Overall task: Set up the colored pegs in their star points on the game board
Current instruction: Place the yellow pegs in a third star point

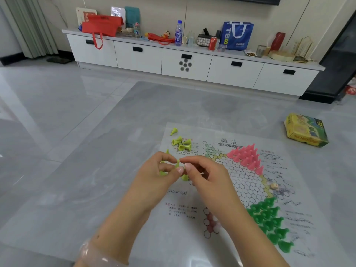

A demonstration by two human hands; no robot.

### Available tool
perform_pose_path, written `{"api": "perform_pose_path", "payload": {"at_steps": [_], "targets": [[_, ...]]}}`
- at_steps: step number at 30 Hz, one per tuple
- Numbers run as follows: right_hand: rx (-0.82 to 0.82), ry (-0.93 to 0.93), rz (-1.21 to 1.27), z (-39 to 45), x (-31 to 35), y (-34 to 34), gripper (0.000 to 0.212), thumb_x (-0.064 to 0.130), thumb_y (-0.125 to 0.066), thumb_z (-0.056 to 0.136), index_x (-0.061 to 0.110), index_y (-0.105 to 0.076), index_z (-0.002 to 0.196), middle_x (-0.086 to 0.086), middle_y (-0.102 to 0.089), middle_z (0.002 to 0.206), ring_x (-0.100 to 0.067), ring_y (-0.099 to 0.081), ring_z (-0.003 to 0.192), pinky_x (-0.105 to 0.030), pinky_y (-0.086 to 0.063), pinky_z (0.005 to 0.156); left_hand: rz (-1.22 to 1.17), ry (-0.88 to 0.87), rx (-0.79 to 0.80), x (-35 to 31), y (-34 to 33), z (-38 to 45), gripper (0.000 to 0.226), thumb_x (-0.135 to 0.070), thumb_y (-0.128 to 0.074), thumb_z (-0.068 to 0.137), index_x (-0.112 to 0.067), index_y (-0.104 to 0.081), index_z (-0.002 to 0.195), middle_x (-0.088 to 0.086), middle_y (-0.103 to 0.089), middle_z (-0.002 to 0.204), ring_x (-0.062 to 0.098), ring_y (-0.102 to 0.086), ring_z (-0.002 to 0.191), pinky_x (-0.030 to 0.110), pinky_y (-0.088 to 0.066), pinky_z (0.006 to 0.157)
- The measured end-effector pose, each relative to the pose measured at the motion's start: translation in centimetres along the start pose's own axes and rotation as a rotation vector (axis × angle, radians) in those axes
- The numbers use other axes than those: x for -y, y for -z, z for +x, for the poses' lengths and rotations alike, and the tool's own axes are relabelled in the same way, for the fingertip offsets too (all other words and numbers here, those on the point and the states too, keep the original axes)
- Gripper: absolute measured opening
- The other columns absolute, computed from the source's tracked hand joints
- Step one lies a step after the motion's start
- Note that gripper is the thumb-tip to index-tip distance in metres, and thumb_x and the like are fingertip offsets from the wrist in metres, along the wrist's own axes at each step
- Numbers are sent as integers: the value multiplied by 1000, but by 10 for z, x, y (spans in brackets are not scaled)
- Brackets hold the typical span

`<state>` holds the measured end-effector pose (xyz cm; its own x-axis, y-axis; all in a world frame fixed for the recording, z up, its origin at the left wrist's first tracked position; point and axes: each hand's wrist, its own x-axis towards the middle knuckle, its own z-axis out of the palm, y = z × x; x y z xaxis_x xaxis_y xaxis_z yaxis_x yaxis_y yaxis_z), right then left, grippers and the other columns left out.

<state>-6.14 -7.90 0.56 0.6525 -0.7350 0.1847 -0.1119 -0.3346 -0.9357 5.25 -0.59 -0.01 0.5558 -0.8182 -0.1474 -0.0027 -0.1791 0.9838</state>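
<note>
1. Over the game board's [227, 189] left side, the left hand [163, 170] grips several yellow-green pegs [162, 172]; the right hand [202, 171] pinches one peg [177, 163] by its tip.
2. The pegs are small glossy plastic cones; pink pegs [247, 156] and green pegs [271, 222] fill two star points.
3. Loose pegs [182, 143] lie at the sheet's far-left edge.

Game board [240, 189] lies flat on the table [134, 112], toward its right half. 1 peg cluster [246, 158] stands on the board's far star point; a 2nd cluster [269, 224] on the near-right point. Loose pegs [182, 144] lie at the board's far-left corner, 1 single peg [173, 131] just beyond them. Both hands [185, 170] meet above the board's left edge, left hand [163, 172] left of right hand [204, 172]. Box [305, 130] sits right of the board, apart. Cabinet [185, 60] stands behind the table.
</note>
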Motion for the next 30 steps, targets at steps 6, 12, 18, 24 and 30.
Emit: {"api": "perform_pose_path", "payload": {"at_steps": [6,12,18,24,30], "targets": [[62,-131,133,0,-4,7,19,17,-54,89,29,-70,87,12,-70,71,6,-58,65,-10,-45,60,68,-26,17,-1,-3,-1,19,-21,-68,78,-19,-50,74,-1,-67,71,-6,-46,39,20,-33,52],[117,-168,155,0,-9,11,25,12,-56,87,30,-72,80,16,-70,72,7,-58,66,-9,-45,60,140,-50,59,-2,-3,-1,15,-22,-67,79,-22,-57,68,-6,-63,71,-8,-48,44,20,-33,56],[94,-70,50,0,-13,10,24,10,-63,82,33,-70,81,10,-71,82,-4,-64,77,-16,-49,69,51,-4,84,-1,0,1,10,-17,-61,84,-19,-66,76,-6,-54,59,4,-43,45,13,-36,45],[-191,-24,-257,5,-23,17,9,18,-63,82,27,-66,81,14,-64,76,2,-57,69,-9,-43,62,-6,15,55,-3,1,0,9,-20,-57,86,-21,-64,82,-8,-66,61,4,-42,44,13,-36,42],[-163,-52,-590,7,-43,10,8,18,-58,86,17,-66,89,6,-63,84,-9,-54,78,-19,-40,70,-2,62,-103,-1,3,5,12,-13,-55,87,-21,-61,80,-5,-52,73,12,-45,58,23,-36,56]]}}
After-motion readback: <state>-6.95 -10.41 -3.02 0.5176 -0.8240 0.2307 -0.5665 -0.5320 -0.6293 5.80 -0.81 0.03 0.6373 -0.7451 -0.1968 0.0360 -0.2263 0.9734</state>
